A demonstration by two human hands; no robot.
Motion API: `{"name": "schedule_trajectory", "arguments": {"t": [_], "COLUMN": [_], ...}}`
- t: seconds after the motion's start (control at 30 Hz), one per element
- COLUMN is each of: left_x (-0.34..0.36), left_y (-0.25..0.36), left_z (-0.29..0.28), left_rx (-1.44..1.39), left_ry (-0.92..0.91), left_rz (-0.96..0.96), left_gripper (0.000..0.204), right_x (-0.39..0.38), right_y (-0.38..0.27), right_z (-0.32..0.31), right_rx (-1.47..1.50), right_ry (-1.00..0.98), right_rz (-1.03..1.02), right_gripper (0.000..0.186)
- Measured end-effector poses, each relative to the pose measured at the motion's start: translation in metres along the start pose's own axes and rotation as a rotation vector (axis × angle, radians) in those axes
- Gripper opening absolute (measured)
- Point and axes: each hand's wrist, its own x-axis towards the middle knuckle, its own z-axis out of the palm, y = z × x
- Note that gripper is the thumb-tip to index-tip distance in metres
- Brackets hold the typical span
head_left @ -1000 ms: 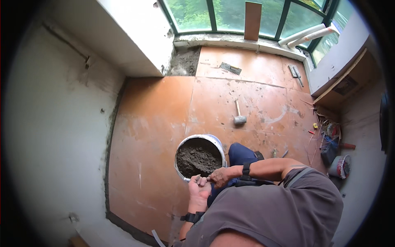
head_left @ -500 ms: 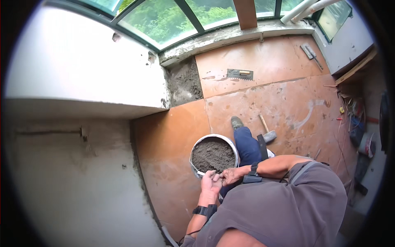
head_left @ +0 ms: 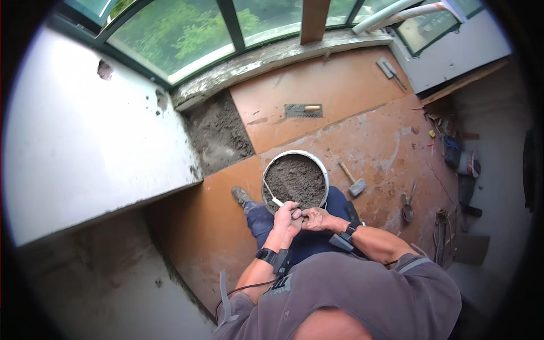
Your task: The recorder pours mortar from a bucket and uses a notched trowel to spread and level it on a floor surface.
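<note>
A white bucket [head_left: 294,179] full of wet grey mortar hangs low in front of my legs, its wire handle and white grip leading into my hands. My left hand [head_left: 288,220] is closed on the bucket handle at the near side of the rim. My right hand [head_left: 316,219] is closed beside it, gripping at the same near part of the bucket; its exact hold is partly hidden. A wooden-handled mallet [head_left: 356,185] lies on the orange tile floor to the right of the bucket.
A rough mortar-filled floor patch [head_left: 218,133] lies in the window corner, beside tiles holding a notched trowel [head_left: 302,110] and another trowel [head_left: 389,70]. A white low wall [head_left: 96,141] borders the left. Tools, cables and containers [head_left: 453,153] line the right wall.
The bucket, still in both my hands, has moved forward toward the mortar patch with my body. My left boot now shows left of the bucket, and the view has swung toward the window corner.
</note>
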Motion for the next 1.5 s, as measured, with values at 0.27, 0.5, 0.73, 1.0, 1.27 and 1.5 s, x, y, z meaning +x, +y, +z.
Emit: {"name": "schedule_trajectory", "arguments": {"t": [0.27,0.5,0.73,1.0,1.27,1.5], "left_x": [-0.002,0.033,0.049,0.075,0.105,0.144], "left_y": [0.064,0.086,0.085,0.138,0.205,0.331], "left_z": [-0.012,-0.037,-0.101,-0.132,-0.111,-0.097], "left_rx": [-0.040,-0.176,-0.369,-0.566,-0.675,-0.563], "left_ry": [0.025,0.212,0.321,0.409,0.416,0.284], "left_rz": [-0.145,-0.058,-0.015,-0.105,-0.057,-0.017], "left_gripper": [0.026,0.028,0.030,0.028,0.030,0.026], "right_x": [0.044,0.097,0.136,0.197,0.272,0.369], "right_y": [-0.028,-0.024,-0.022,-0.051,-0.068,-0.131], "right_z": [0.030,0.021,0.054,0.058,0.026,-0.013], "right_rx": [-0.057,0.085,-0.020,-0.214,-0.263,-0.256], "right_ry": [0.179,-0.133,-0.302,-0.362,-0.440,-0.293], "right_rz": [-0.034,-0.024,-0.003,0.030,0.082,0.039], "right_gripper": [0.028,0.030,0.024,0.018,0.023,0.031]}}
